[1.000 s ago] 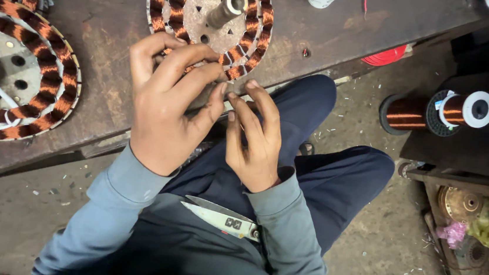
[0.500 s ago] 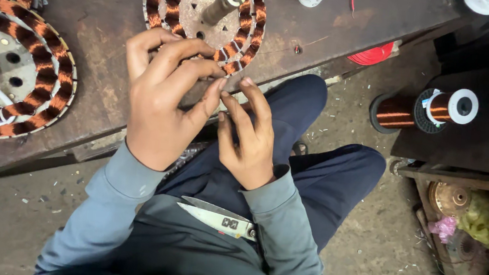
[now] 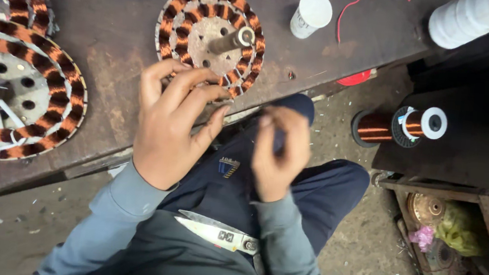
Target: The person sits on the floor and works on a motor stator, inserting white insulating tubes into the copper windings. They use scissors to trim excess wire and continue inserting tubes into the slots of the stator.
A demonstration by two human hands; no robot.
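Bare bench [image 3: 118, 32] lies at ten o'clock of the left hand [image 3: 166, 127]; the wound stator [image 3: 211, 34] blocks twelve, a cup [image 3: 311, 13] stands at one

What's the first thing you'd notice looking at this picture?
Probably the round motor part wound with shiny orange copper coils, lying on the dark workbench just above the left hand. A bigger coil ring sits at the left edge. On the right, a spool of copper wire lies on its side.
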